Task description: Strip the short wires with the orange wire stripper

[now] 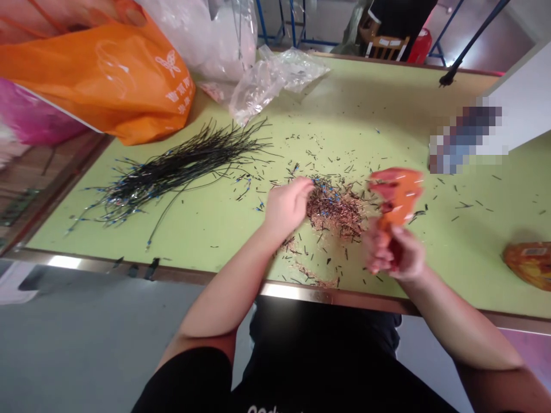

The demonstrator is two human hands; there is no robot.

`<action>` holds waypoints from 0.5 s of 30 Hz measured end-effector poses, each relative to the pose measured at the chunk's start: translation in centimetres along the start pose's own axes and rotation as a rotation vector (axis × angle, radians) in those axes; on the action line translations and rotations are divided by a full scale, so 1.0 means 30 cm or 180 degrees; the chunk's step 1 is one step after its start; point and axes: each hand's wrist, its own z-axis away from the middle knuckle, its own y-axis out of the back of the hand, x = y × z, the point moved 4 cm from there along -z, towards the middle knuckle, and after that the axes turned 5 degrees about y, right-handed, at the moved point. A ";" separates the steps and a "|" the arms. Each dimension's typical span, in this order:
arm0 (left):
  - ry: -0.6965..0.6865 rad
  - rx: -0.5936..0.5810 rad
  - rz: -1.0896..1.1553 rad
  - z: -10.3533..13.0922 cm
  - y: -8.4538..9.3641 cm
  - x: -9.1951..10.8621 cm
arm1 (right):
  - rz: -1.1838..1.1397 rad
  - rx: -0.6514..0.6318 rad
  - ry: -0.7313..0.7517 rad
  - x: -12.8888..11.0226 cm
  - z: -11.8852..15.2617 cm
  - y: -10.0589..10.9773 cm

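My left hand (287, 207) is at the left edge of a heap of copper strands and wire clippings (338, 207). Its fingers are curled together, and their tips are partly hidden, so what they hold cannot be made out. Blue bits and short black pieces lie mixed in the heap. My right hand (398, 252), blurred by motion, grips an orange wire stripper (400, 195) by its handles, with the head pointing up and away from me. Left of my left hand, a bundle of long black wires (185, 160) with blue-marked ends lies across the table.
An orange bag (107, 74) stands at the back left, beside clear plastic bags (279, 74). A white panel (516, 109) and a black plug (450, 77) are at the back right. An orange-yellow package (529, 264) sits at the right. Clippings litter the green tabletop (206, 229).
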 end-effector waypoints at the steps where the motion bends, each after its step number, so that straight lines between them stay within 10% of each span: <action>1: 0.0222 0.0254 0.0013 -0.013 0.021 -0.036 | -0.0134 0.0082 0.0388 -0.060 0.016 0.008; 6: 0.0637 0.0570 0.0085 -0.042 0.064 -0.108 | -0.0132 0.0697 0.1124 -0.220 0.049 0.084; 15: 0.0361 -0.0702 0.0915 0.018 -0.016 0.066 | 0.0219 0.0240 -0.0249 0.051 -0.029 0.073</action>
